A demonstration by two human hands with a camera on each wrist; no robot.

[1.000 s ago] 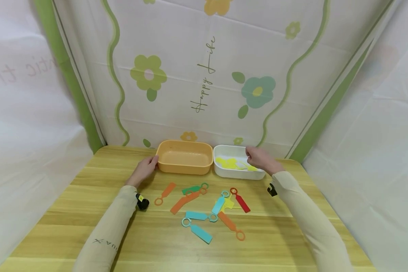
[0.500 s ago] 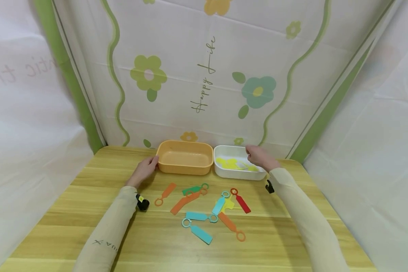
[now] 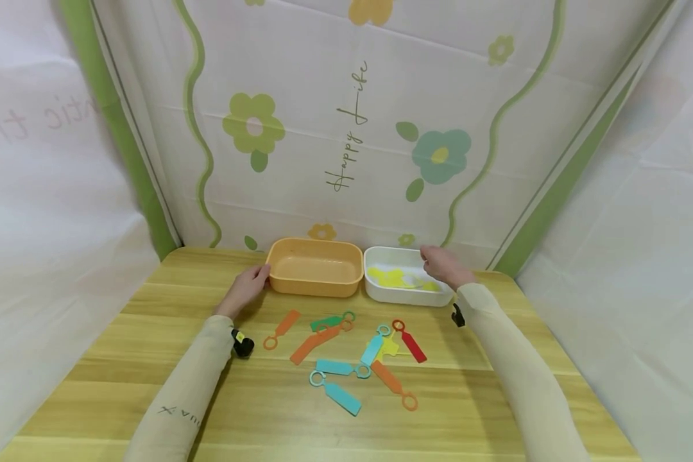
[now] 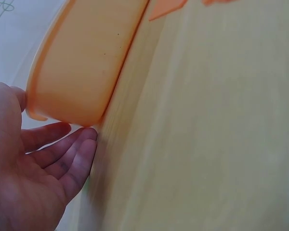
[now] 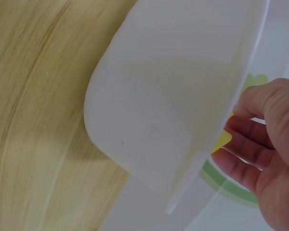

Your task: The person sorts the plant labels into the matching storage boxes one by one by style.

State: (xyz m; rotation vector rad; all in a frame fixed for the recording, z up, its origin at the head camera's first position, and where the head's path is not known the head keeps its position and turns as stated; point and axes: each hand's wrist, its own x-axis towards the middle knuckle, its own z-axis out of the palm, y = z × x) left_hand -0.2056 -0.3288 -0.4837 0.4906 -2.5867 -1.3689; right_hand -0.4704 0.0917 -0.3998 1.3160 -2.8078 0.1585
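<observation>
My left hand [image 3: 244, 292] grips the left end of an orange plastic box [image 3: 312, 288], thumb at the rim and fingertips against the end wall [image 4: 72, 108]. My right hand [image 3: 443, 266] is over the right end of a white plastic box [image 3: 404, 296], its fingers bent. In the right wrist view, a bit of a flat yellow piece [image 5: 223, 141] shows between thumb and fingers at the rim; the rest is hidden behind the wall. Several flat yellow pieces [image 3: 389, 278] lie inside the white box. Nothing lies in the orange box.
Flat ring-ended tags lie on the wooden table [image 3: 208, 366]: a red tag [image 3: 412, 346], a green tag [image 3: 326, 323], several orange tags [image 3: 388, 378] and blue tags [image 3: 342, 398]. A yellow piece [image 3: 389, 345] is partly under a blue tag. A printed curtain [image 3: 300, 154] hangs behind the boxes.
My right forearm has shifted slightly inward, while the right hand stays over the white box. The left hand keeps its place on the orange box.
</observation>
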